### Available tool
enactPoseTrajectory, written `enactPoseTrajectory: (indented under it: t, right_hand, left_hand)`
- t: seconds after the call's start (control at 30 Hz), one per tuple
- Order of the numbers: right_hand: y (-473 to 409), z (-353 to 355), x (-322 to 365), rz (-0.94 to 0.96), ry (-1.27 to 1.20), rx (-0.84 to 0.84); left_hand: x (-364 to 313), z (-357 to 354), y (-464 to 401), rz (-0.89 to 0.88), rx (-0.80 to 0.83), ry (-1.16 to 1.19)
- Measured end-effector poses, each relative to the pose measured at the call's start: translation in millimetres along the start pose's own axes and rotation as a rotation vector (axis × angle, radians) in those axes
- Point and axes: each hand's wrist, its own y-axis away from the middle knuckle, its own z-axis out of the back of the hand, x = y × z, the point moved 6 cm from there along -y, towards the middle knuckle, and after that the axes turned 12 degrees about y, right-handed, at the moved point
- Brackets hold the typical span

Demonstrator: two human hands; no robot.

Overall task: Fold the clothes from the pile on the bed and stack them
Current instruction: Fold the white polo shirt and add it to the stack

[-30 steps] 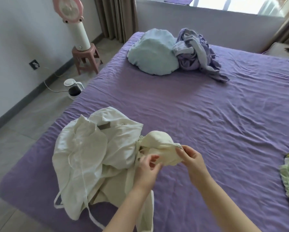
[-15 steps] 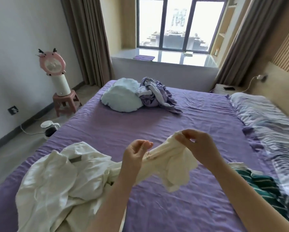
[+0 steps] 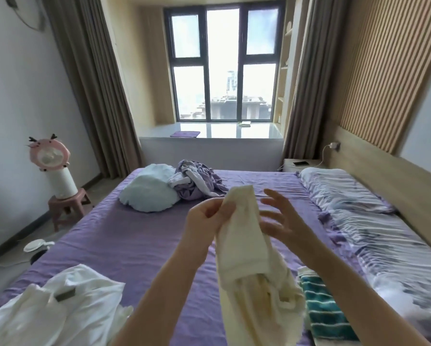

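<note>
Cream garment [image 3: 244, 245], purple bed sheet [image 3: 124, 243], teal-and-white striped cloth [image 3: 326, 310].

head-worn view, facing window [image 3: 224, 66], hands near

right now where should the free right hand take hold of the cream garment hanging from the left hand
Probably the top hem of the cream garment, beside the left hand pinching its left corner. The right hand is open just right of it, so come in from the right. The garment hangs lengthwise, so gripping the other corner should spread it.
</note>
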Motion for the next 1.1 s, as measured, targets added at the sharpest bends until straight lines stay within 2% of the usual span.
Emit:
enactPoseTrajectory:
  t: [0.07,0.13,0.2,0.37,0.47,0.57,0.63,0.73,0.83,0.9,0.93,0.97,1.07,1.1]
  right_hand:
    - [15,-9,-21,-0.057,0.056,0.148]
    - [27,-16,-36,-0.145,-0.027,0.216]
    - [33,-14,-37,-0.178,-0.111,0.161]
    - [34,14,-20,-0.157,-0.218,-0.107]
    - [33,6,-6,-0.134,-0.195,-0.129]
    - [31,-14,3,-0.119,-0.159,-0.104]
    - [29,-28,9,-0.118,-0.134,-0.085]
    - [25,-39,24,-0.063,-0.048,-0.086]
    - [25,-45,41,0.01,0.091,-0.052]
    - [29,-50,46,0.038,0.161,-0.04]
    - [31,-52,47,0.042,0.189,-0.044]
    - [32,-55,47,0.037,0.207,-0.057]
    - [36,-56,45,-0.036,0.158,-0.146]
    - [37,-55,46,-0.059,0.127,-0.174]
  left_hand:
    - [1,-8,1,0.081,-0.004,0.131]
    - [4,-10,3,0.165,0.008,0.259]
    - [6,-5,7,0.217,0.005,0.297]
    - [12,25,22,0.276,0.002,0.17]
    - [20,30,32,0.365,0.075,0.13]
    - [22,30,38,0.451,0.154,-0.061]
    - [18,32,38,0.442,0.166,-0.194]
    - [3,41,30,0.309,0.18,-0.358]
    - [-26,53,19,0.2,0.144,-0.204]
    - [-43,58,14,0.208,0.123,-0.03]
    - [-47,58,13,0.205,0.126,-0.018]
    - [-50,58,11,0.18,0.128,-0.102]
    - [-42,56,16,0.041,0.144,-0.663]
    - [-34,58,22,0.022,0.147,-0.762]
